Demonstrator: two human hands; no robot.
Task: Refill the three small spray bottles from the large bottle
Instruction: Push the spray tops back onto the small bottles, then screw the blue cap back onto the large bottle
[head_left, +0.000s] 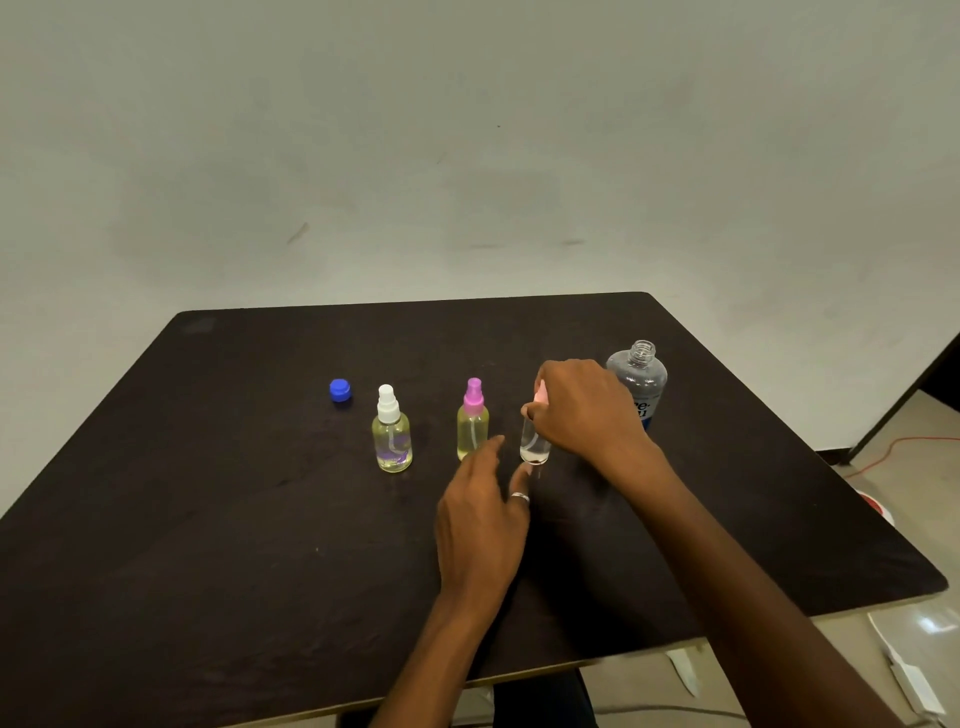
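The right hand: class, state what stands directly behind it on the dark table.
Behind the right hand stands the large clear plastic bottle, its threaded neck open, with no cap. Its lower body and most of its blue label are covered by the hand and wrist.

You have three small spray bottles on the desk (208, 519): one with a white sprayer (392, 431), one with a purple sprayer (472, 421), and a third, clear bottle (534, 444) under your right hand (582, 410). You have one large bottle (638, 379), uncapped, just beyond that hand. You have one loose blue cap (340, 391), far to the left of your left hand (480, 525). Two hands are in view, and one ring (520, 497) on the left.
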